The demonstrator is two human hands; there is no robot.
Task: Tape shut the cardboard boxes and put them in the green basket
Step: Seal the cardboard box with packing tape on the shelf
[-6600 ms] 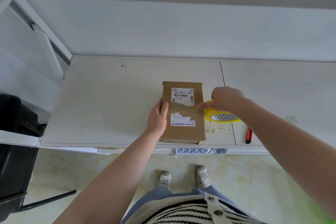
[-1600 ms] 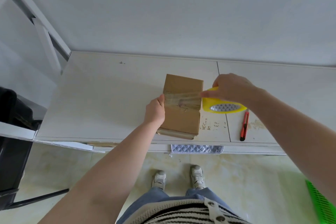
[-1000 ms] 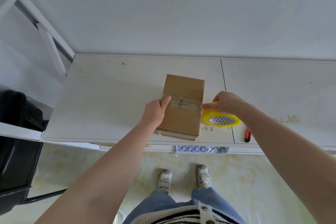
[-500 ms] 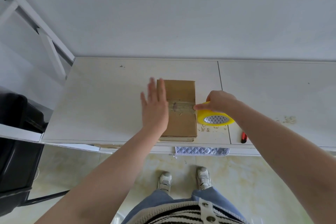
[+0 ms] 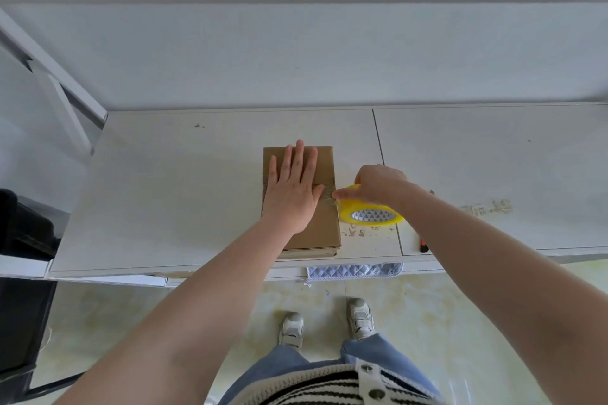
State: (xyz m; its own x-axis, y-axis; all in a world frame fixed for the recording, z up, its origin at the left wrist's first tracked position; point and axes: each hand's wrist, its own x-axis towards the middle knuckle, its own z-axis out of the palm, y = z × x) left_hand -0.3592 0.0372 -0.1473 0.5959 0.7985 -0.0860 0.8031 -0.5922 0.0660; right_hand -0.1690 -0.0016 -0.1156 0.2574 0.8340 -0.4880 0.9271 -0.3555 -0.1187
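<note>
A flat brown cardboard box (image 5: 324,227) lies on the white table (image 5: 184,194) near its front edge. A strip of clear tape crosses the box's top from side to side. My left hand (image 5: 292,189) lies flat on the box with straight fingers, pressing the tape down. My right hand (image 5: 378,182) grips the yellow tape roll (image 5: 371,215) just off the box's right edge, its fingertip at the tape's end. The green basket is out of view.
A red utility knife (image 5: 423,245) lies right of the roll, mostly hidden by my right forearm. A quilted grey cloth (image 5: 355,271) hangs under the table's front edge. A black object (image 5: 19,273) stands at the left. A white frame (image 5: 56,85) leans at the back left.
My left hand has moved from the box's left edge onto its top and now lies flat over the tape. The right hand and roll stay at the right edge.
</note>
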